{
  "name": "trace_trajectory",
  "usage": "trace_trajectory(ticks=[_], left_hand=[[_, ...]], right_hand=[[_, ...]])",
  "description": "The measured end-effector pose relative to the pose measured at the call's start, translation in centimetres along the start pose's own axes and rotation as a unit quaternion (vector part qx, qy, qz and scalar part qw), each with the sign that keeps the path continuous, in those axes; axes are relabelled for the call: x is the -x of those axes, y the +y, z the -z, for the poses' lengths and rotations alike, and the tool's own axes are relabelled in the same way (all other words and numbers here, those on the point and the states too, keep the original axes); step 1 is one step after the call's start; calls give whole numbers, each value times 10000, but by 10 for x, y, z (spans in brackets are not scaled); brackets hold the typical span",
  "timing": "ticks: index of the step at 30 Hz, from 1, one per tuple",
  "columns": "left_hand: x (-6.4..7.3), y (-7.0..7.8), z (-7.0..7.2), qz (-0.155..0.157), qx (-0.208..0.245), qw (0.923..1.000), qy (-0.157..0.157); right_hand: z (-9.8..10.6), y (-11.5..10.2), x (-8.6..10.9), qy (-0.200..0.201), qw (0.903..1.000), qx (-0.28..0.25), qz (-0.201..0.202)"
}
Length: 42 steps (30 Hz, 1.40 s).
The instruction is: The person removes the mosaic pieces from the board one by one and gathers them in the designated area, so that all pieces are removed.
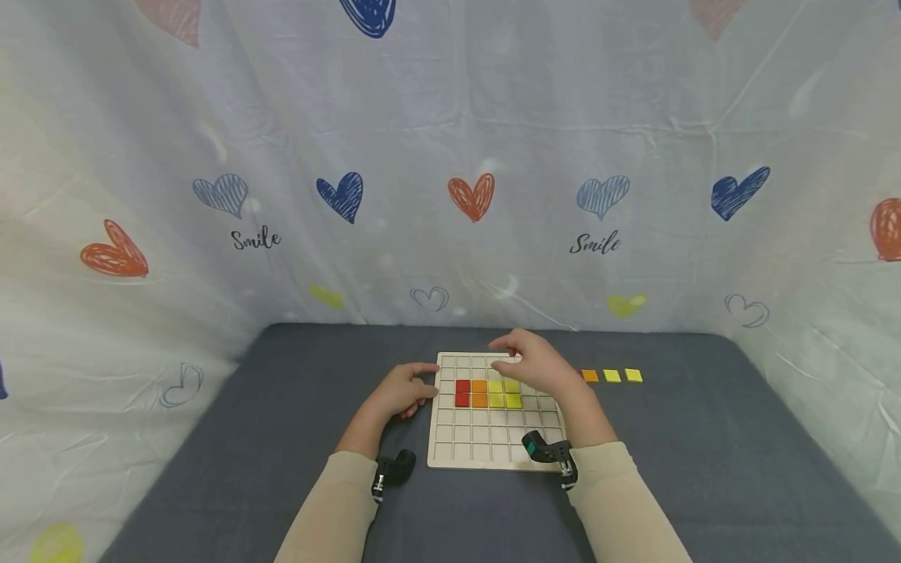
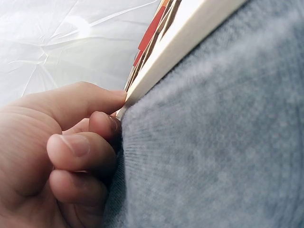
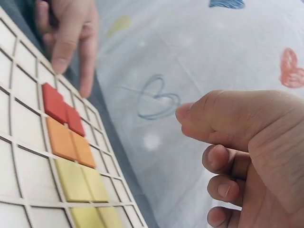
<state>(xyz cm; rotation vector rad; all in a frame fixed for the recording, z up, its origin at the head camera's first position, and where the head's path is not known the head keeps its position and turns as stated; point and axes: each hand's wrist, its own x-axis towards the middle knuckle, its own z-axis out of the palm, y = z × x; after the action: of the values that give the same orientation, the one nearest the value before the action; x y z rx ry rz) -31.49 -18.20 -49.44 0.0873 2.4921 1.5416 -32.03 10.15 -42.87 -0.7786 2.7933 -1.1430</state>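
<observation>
A pale wooden grid board (image 1: 472, 453) lies on the dark table. Red tiles (image 1: 462, 393), orange tiles (image 1: 479, 393) and yellow tiles (image 1: 504, 394) fill two neighbouring rows of its cells, side by side. My left hand (image 1: 400, 391) touches the board's left edge with the thumb and an extended index finger, its other fingers bent. In the left wrist view, a fingertip of the left hand (image 2: 71, 137) presses on the board's side (image 2: 166, 57). Over the upper right part of the board hovers my right hand (image 1: 538, 363), thumb and index finger apart. Nothing shows between the fingers of the right hand (image 3: 256, 142).
Right of the board, a loose orange tile (image 1: 590, 375) and two yellow tiles, one nearer (image 1: 612, 375) and one farther out (image 1: 633, 375), lie in a row on the grey tablecloth (image 1: 704, 469). A white curtain (image 1: 422, 258) printed with hearts hangs behind the table.
</observation>
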Motion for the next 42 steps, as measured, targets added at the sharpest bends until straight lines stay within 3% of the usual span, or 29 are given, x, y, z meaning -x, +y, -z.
trace_trajectory(ticks=[12,20,31,42], left_hand=[[-1,0,0,-42,-15,9999,-105],[0,2,0,-66,-1,9999,-98],[1,2,0,-68,10,10000,-62],[1,0,0,-25,23,10000,-75]], right_hand=[[-37,-13,-11,-528,9966,609,-155],[-56,-10,-15,-713,9845,1603,-45],[-60,-10,-14,-484,9845,1683,117],[-63,-10,-17,-224,9900,1384,128]])
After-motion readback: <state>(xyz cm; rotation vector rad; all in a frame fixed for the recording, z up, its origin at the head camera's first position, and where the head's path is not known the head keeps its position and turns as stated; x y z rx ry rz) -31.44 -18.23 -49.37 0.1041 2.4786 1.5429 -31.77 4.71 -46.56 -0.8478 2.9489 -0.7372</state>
